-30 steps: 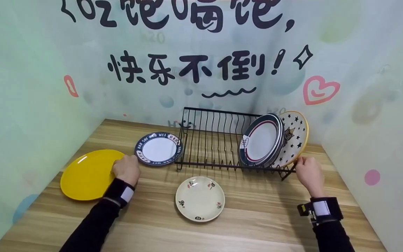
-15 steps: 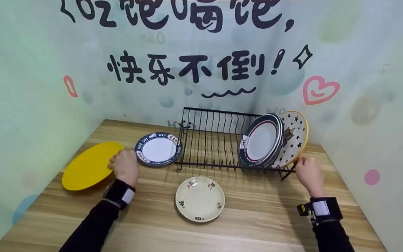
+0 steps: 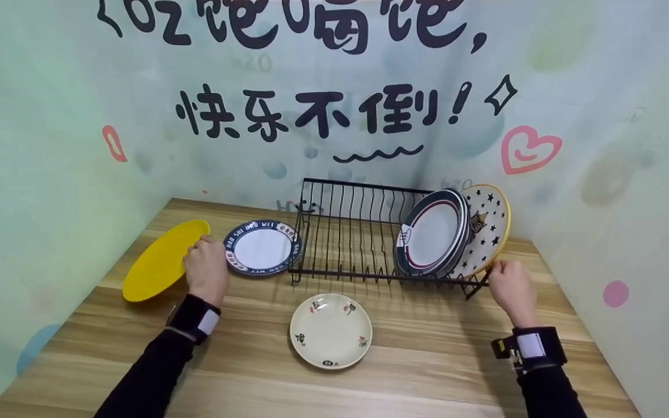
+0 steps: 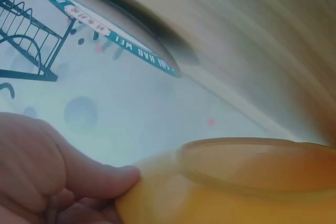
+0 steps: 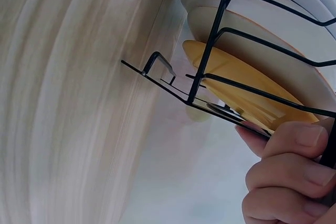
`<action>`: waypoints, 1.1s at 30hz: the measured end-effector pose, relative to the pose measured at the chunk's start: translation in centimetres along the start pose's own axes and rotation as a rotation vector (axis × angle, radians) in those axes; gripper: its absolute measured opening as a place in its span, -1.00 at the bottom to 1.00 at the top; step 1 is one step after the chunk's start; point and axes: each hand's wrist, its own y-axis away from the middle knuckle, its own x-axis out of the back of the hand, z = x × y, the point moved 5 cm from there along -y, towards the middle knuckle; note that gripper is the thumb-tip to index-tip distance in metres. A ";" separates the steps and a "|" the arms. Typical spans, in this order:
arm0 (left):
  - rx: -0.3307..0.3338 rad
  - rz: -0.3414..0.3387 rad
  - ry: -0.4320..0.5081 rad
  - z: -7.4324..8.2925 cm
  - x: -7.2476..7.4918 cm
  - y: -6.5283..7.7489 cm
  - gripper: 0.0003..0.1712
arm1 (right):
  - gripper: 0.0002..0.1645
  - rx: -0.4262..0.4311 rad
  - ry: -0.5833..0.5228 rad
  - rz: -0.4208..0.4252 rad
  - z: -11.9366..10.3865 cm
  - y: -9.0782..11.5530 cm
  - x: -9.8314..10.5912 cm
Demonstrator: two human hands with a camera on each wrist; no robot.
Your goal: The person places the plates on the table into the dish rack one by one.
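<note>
My left hand (image 3: 205,268) pinches the right edge of a yellow plate (image 3: 163,262), which is tilted up on edge. In the left wrist view the thumb lies along the rim of the yellow plate (image 4: 236,187), and its foot ring shows. At the right, my right hand (image 3: 513,288) grips the front right corner of a black wire dish rack (image 3: 358,274). Curled fingers wrap the rack's wire in the right wrist view. Toward the rack's right end lean several blue-rimmed white plates (image 3: 432,235) and a star-patterned plate (image 3: 492,232) with a yellow rim.
A blue-rimmed plate (image 3: 262,248) lies flat just left of the rack, its right edge overlapping the rack's end in the head view. In front of the rack lies a small cream plate (image 3: 330,331) on the wooden table (image 3: 404,371). Printed cloth walls surround the table.
The yellow plate has gone from lying nearly flat to tilted on edge, and has shifted a little right and back with my left hand. My right hand stays on the rack.
</note>
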 end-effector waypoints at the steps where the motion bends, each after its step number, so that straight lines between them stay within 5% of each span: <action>1: -0.013 0.002 -0.003 0.1 0.1 -0.1 -0.73 | -0.52 0.001 0.001 -0.002 0.0 0.0 0.0; 7: -0.081 0.062 0.030 0.7 0.7 -0.4 -0.55 | -0.52 -0.001 0.001 -0.002 0.0 0.1 0.0; 13: -0.142 0.205 0.216 0.8 2.0 -0.3 -0.51 | -0.51 0.007 0.017 -0.007 -0.2 0.0 0.1; 23: -0.409 0.489 0.266 3.4 4.8 0.2 -0.49 | -0.47 0.019 0.000 -0.046 0.1 -0.1 0.5; 29: -0.556 0.672 0.326 5.5 6.2 1.2 -0.50 | -0.32 -0.115 -0.142 -0.046 0.8 0.1 2.3; 33: -0.614 0.741 0.344 6.9 7.2 1.6 -0.54 | -0.15 -0.209 -0.134 0.001 0.7 0.6 4.1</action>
